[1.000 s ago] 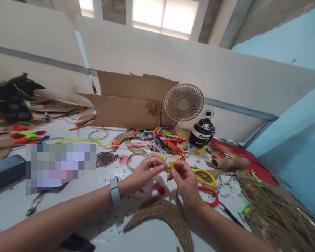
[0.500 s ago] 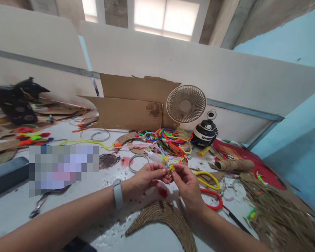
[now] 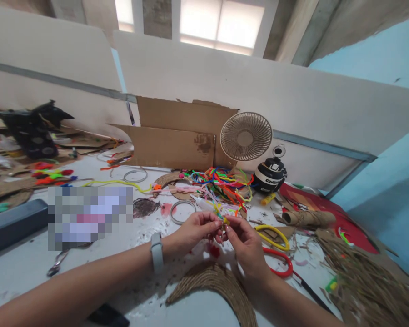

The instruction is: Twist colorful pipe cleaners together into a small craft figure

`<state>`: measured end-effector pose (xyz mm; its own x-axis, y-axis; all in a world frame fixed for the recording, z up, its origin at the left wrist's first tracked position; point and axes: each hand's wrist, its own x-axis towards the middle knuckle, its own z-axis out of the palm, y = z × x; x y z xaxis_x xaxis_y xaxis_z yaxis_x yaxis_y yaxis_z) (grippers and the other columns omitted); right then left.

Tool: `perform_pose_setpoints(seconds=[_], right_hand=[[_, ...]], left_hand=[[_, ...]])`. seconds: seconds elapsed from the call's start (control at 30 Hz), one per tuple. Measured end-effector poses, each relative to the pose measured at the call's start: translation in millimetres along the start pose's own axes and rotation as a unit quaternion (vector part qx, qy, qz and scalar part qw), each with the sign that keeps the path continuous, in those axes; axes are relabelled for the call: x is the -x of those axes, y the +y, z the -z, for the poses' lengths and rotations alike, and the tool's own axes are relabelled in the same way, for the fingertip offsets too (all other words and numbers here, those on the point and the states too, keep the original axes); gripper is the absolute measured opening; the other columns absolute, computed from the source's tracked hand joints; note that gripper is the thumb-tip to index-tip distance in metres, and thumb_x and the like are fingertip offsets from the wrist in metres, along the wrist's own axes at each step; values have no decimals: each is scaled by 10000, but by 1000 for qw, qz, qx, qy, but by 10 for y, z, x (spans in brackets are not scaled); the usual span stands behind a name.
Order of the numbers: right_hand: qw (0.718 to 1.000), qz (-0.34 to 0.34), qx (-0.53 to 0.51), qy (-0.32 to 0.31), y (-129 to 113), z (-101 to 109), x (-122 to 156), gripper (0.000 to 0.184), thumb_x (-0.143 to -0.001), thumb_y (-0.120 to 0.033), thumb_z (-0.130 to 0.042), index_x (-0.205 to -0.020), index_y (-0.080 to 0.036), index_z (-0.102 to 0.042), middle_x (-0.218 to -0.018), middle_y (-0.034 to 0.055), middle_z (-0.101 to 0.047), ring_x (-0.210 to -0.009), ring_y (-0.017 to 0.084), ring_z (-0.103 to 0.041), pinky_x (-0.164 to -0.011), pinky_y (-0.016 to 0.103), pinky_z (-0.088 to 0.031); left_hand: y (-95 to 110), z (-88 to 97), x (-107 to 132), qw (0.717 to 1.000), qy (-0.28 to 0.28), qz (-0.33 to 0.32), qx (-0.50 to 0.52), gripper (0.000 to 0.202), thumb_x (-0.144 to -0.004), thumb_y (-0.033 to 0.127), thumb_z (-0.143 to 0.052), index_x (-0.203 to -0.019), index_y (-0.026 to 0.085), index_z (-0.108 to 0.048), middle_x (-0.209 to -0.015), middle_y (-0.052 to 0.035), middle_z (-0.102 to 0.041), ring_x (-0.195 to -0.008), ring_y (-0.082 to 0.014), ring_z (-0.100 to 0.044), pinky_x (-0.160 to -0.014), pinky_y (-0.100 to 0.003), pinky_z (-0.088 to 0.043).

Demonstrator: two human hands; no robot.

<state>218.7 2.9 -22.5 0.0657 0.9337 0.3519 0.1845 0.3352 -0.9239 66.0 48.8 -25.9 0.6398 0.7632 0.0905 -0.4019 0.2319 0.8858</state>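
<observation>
Above the middle of the table, my left hand (image 3: 204,227) and my right hand (image 3: 247,240) meet, fingertips closed on a small yellow and green fuzzy pipe-cleaner piece (image 3: 226,221). Fingers hide much of its shape. A pale watch is on my left wrist. Below the hands lies a curved crescent wrapped in brown twine (image 3: 211,274), partly covered by my right forearm. Just behind my fingers lies a white pointed-tip tube (image 3: 202,203). A tangled heap of coloured pipe cleaners (image 3: 225,181) lies farther back.
A yellow loop handle (image 3: 274,237) and a red loop handle (image 3: 282,265) lie beside my right hand. A dry fibre bundle (image 3: 371,281), cardboard roll (image 3: 310,217), black bottle (image 3: 268,176), fan (image 3: 246,136) and wire coil (image 3: 182,212) surround the work area. Cardboard (image 3: 173,147) stands behind.
The view has shifted slightly, so everything appears a little farther right. Both hands stay together on the pipe-cleaner piece; my fingers have shifted a little and less yellow shows between them.
</observation>
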Motion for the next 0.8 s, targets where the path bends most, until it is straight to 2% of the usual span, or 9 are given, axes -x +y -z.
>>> perform_pose_setpoints(seconds=[0.43, 0.63, 0.8], right_hand=[[980, 108, 161, -49, -97, 42, -2, 203, -811, -179, -519, -988, -199, -616, -888, 51, -636, -776, 156, -610, -703, 283, -511], [974, 108, 187, -61, -57, 52, 1, 221, -818, -177, -506, -1013, -202, -605, -912, 53, -643, -808, 165, -613, -732, 292, -503], [975, 110, 182, -69, -75, 47, 2, 234, -809, -178, -503, -1015, -202, -613, -926, 53, -651, -816, 171, -621, -739, 296, -504]], left_hand=[[25, -3, 7, 1000, 4, 12, -9, 233, -720, 317, -657, -745, 112, -548, -612, -12, -619, -519, -90, -573, -516, -189, -439], [-52, 54, -23, 997, 7, 28, 66, 136, -740, 206, -578, -837, 140, -508, -644, -22, -634, -539, -134, -614, -523, -224, -467], [-109, 104, -56, 994, 3, 18, 104, 180, -731, 149, -506, -905, 161, -466, -639, -18, -637, -529, -141, -619, -495, -210, -455]])
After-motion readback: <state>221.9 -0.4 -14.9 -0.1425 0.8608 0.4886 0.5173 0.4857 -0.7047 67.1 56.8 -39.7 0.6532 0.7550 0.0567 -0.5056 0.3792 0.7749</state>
